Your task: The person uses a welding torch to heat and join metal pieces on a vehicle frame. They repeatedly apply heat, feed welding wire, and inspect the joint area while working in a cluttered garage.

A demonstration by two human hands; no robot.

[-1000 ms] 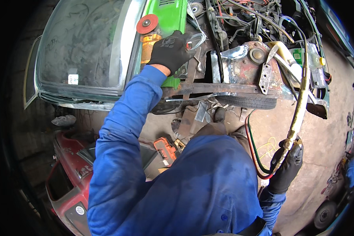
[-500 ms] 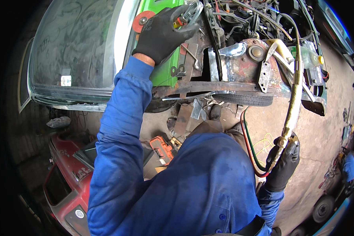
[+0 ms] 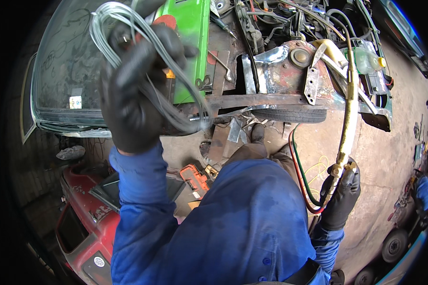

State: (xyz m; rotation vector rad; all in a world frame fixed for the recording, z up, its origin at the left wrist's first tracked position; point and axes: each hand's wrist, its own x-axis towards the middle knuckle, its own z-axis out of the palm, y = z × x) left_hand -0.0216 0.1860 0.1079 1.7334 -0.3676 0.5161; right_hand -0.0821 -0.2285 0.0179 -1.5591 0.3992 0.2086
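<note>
My left hand [image 3: 135, 95], black-gloved, is raised over the car's windshield side. Its fingers are closed around a loose coil of thin silvery wire [image 3: 101, 28], whose loops hang past the wrist. Something reddish shows between the fingers, too blurred to name. At the right, my gloved right hand [image 3: 342, 202] grips a brass gas torch [image 3: 348, 118] near its valves. The torch points up and away, its thin neck reaching over the engine bay. Red and green hoses [image 3: 298, 164] curve down from its lower end.
The car's bare-metal inner fender [image 3: 283, 66] lies ahead, beside the green panel [image 3: 191, 52] with a red disc [image 3: 166, 21]. A screwdriver [image 3: 226, 27] and a wrench [image 3: 221, 65] lie near it. An orange toolbox [image 3: 194, 179] stands on the floor; a red car [image 3: 90, 228] is at left.
My left hand has come back toward me and left from the green panel, bringing the wire coil with it. My right hand and the torch have barely shifted.
</note>
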